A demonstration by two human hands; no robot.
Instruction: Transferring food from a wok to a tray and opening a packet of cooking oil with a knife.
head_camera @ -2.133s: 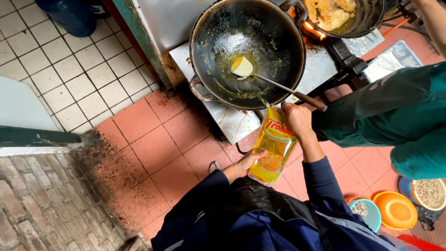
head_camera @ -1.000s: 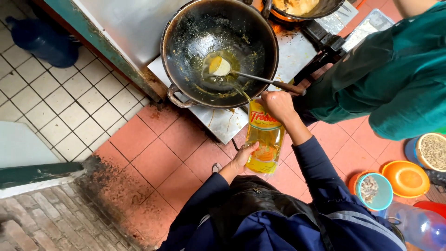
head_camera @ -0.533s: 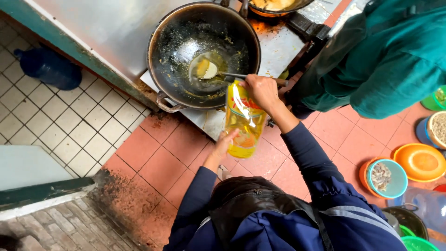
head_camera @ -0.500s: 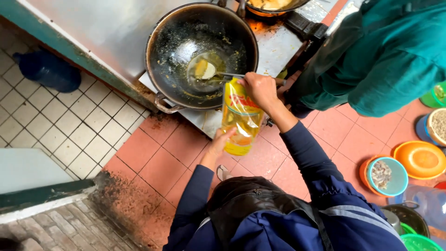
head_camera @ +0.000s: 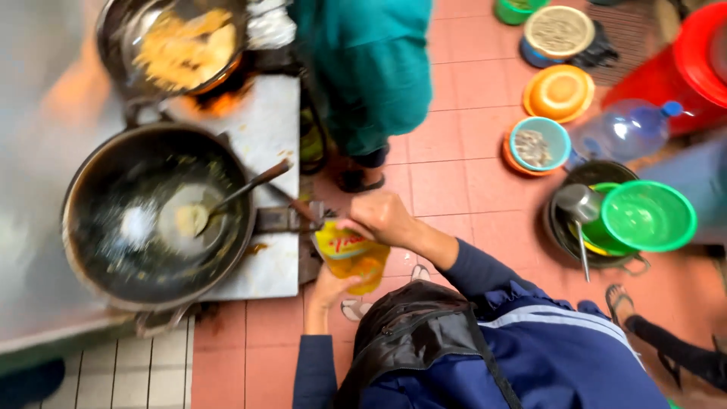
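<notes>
A yellow oil pouch (head_camera: pixel 350 257) is held between both my hands, just beside the front edge of the stove top (head_camera: pixel 269 136). My right hand (head_camera: pixel 382 220) grips its top. From underneath, my left hand (head_camera: pixel 329 291) supports its bottom. A large black wok (head_camera: pixel 106 250) sits on the stove to the left, with a pool of oil and a pale lump in it. A metal ladle (head_camera: pixel 227 198) rests in the wok, its handle pointing toward the pouch.
A second wok (head_camera: pixel 182 45) of fried food sits over a flame further along. A person in teal (head_camera: pixel 371 68) stands by the stove. On the tiled floor to the right are an orange bowl (head_camera: pixel 560 91), a green basin (head_camera: pixel 647 216), a water bottle (head_camera: pixel 621 130) and a red bucket (head_camera: pixel 700 60).
The view has swung round. The pouch, earlier raised and tipped over the wok's rim, is now drawn back off the wok and held lower by the stove edge, still in both hands.
</notes>
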